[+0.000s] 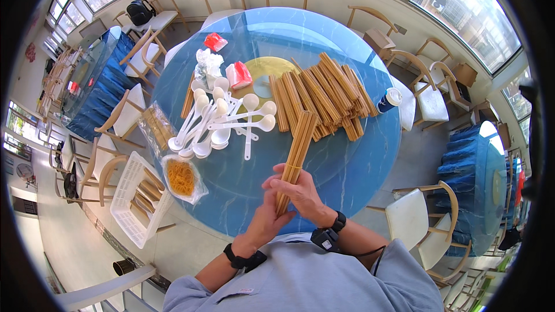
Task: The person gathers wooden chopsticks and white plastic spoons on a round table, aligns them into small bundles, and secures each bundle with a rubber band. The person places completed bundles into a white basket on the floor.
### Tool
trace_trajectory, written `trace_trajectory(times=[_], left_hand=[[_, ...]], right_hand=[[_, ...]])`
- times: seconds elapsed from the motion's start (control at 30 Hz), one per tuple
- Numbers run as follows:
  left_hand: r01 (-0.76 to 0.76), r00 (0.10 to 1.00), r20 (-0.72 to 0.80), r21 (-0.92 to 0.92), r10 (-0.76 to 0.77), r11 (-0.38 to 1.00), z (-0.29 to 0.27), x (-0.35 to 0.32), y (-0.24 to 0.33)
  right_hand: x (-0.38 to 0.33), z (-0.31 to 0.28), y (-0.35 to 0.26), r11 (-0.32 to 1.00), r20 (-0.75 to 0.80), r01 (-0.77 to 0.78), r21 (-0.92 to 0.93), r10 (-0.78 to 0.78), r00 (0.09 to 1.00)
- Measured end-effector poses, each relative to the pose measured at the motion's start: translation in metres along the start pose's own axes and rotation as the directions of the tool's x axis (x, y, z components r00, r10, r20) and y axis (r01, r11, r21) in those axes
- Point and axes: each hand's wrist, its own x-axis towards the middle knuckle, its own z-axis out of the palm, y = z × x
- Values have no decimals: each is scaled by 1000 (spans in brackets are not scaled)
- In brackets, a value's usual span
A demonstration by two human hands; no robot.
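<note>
Close to my body I hold a bundle of wooden chopsticks (300, 144) upright, tilted a little to the right at its top. A thin band goes round it just above my fingers. My right hand (303, 195) wraps the bundle from the right. My left hand (265, 217) closes on its lower end from the left. Beyond lies a large pile of chopstick bundles (329, 89). A heap of white plastic spoons (202, 124) spreads to the left. Nearer on that side, an open clear bag holds yellow-orange rubber bands (180, 177).
The round table (243, 190) has a blue marbled top. On it are red-and-white tissue packs (239, 75), crumpled white plastic (208, 65), a plastic-wrapped chopstick pack (158, 127) and a lidded cup (391, 99). A white basket (123, 203) with chopsticks stands at the left; chairs (407, 225) surround the table.
</note>
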Motion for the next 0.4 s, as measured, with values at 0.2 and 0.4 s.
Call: trace_trajectory(times=[0.2,0.4], left_hand=[[-332,943,57,188,327,924,-91,-41,34],[-419,900,-208,-168,384,892,-114,-57,61]], right_hand=[[-17,80,-42,916,90,259,-307,-243,966],[-39,112,-61,841,283,292,-456,-175,943]])
